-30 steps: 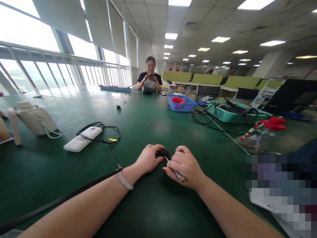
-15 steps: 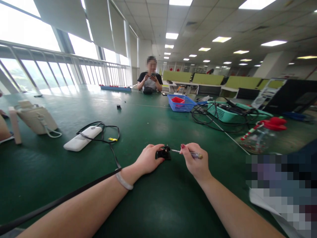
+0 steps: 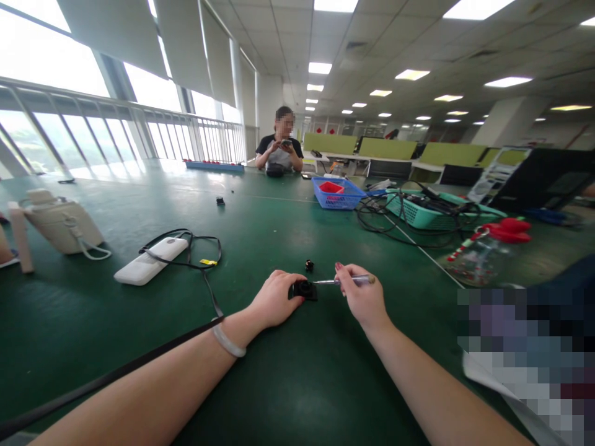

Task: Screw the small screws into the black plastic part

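My left hand (image 3: 274,298) grips a small black square part (image 3: 305,290) with a raised round middle, between thumb and fingers, at the table. My right hand (image 3: 365,297) is closed round a screwdriver (image 3: 357,280) with a thin metal shaft and a clear, purplish handle. The shaft points left, and its tip is at the right edge of the black part; whether it touches I cannot tell. Just beyond, a small dark piece (image 3: 309,266) with a coppery spot lies on the green table (image 3: 297,384).
To the left lie a white power bank (image 3: 151,261) with a black cable and a beige bottle (image 3: 65,223). Farther off are a blue basket (image 3: 338,197), a teal basket (image 3: 418,210) with cables, and a seated person (image 3: 279,148). A red-lidded jar (image 3: 488,251) stands right.
The small dark piece has come off the top of the black part and now lies beyond it. The screwdriver tip has shifted slightly left and toward the part.
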`<state>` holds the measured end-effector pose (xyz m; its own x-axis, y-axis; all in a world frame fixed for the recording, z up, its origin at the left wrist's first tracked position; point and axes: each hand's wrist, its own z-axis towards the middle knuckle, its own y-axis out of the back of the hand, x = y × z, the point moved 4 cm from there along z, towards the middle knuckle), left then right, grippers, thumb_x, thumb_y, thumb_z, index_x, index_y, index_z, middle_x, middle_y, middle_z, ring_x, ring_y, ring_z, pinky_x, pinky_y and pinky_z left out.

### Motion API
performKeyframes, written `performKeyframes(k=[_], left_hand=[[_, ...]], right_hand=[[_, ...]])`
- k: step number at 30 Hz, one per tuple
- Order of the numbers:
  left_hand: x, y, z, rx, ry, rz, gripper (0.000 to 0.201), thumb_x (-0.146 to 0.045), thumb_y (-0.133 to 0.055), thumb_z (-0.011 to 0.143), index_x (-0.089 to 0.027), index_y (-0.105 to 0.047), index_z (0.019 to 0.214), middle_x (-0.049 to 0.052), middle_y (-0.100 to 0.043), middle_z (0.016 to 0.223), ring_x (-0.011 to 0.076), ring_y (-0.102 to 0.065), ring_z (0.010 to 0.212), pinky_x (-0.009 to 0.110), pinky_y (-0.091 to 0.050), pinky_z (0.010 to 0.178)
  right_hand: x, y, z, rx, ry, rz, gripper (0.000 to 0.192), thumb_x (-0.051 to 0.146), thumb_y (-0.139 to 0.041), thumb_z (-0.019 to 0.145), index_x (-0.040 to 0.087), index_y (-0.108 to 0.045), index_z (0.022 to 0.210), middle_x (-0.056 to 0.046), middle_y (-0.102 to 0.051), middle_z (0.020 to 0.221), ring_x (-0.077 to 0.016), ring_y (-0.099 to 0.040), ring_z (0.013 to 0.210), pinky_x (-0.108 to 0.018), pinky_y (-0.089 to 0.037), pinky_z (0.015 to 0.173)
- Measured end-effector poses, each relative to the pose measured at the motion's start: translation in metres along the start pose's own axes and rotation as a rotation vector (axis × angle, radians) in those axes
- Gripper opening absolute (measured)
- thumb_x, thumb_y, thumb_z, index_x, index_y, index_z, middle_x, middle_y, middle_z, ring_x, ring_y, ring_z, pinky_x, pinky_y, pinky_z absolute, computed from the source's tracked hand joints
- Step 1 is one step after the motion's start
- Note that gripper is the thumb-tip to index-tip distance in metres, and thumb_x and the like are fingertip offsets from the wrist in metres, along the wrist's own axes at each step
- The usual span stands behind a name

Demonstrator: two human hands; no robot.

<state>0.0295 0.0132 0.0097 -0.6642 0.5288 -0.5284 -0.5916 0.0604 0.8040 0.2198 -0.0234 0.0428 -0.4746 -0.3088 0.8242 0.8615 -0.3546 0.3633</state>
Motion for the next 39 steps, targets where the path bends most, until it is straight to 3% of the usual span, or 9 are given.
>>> performKeyframes(k=[7,13,21,32,35,39], left_hand=[[-0.004,0.001,-0.001,0.023,-0.013,0.037,0.040,-0.025,-0.069,0.078,-0.025,-0.064,0.118,0.005,-0.069,0.113,0.0263,-0.054,0.114,0.039,-0.043,0.102],[-0.007,0.002,-0.004,0.023,-0.018,0.075,0.040,-0.029,-0.068,0.081,-0.025,-0.062,0.121,0.006,-0.068,0.115,0.0260,-0.053,0.115,0.040,-0.042,0.102],[-0.004,0.000,-0.003,0.033,-0.016,0.065,0.042,-0.030,-0.070,0.080,-0.024,-0.062,0.121,0.006,-0.067,0.115,0.0261,-0.054,0.114,0.039,-0.042,0.102],[-0.006,0.002,-0.003,0.014,0.009,0.128,0.045,-0.035,-0.072,0.078,-0.025,-0.061,0.121,0.007,-0.069,0.112,0.0274,-0.056,0.111,0.041,-0.044,0.099],[-0.007,0.003,-0.004,0.008,0.025,0.148,0.048,-0.036,-0.072,0.078,-0.026,-0.059,0.122,0.007,-0.069,0.113,0.0280,-0.056,0.111,0.041,-0.044,0.099],[-0.008,0.002,-0.005,0.014,-0.021,0.130,0.044,-0.034,-0.070,0.080,-0.026,-0.060,0.122,0.006,-0.069,0.112,0.0268,-0.056,0.110,0.039,-0.045,0.097]], right_hand=[[-0.004,-0.011,0.002,0.153,0.021,-0.095,0.042,0.053,-0.054,0.088,0.020,-0.060,0.063,0.002,-0.052,0.050,-0.0129,-0.049,0.046,-0.025,-0.035,0.045],[0.005,-0.004,0.000,0.103,0.086,-0.094,0.046,0.050,-0.050,0.092,0.020,-0.057,0.058,0.002,-0.050,0.050,-0.0127,-0.047,0.046,-0.025,-0.035,0.047],[0.007,-0.008,-0.001,0.158,0.116,-0.140,0.045,0.046,-0.049,0.093,0.020,-0.054,0.057,0.003,-0.048,0.052,-0.0127,-0.046,0.050,-0.025,-0.034,0.050],[0.009,-0.008,-0.004,0.122,0.121,-0.126,0.047,0.053,-0.045,0.094,0.020,-0.057,0.062,0.003,-0.048,0.051,-0.0133,-0.046,0.048,-0.025,-0.032,0.048],[0.014,-0.009,-0.007,0.176,0.200,-0.120,0.046,0.049,-0.043,0.096,0.020,-0.057,0.063,0.003,-0.047,0.052,-0.0125,-0.045,0.049,-0.025,-0.032,0.049],[0.026,-0.014,-0.014,0.273,0.367,-0.187,0.037,0.040,-0.048,0.095,0.020,-0.059,0.066,0.001,-0.058,0.061,-0.0142,-0.053,0.062,-0.026,-0.038,0.061]])
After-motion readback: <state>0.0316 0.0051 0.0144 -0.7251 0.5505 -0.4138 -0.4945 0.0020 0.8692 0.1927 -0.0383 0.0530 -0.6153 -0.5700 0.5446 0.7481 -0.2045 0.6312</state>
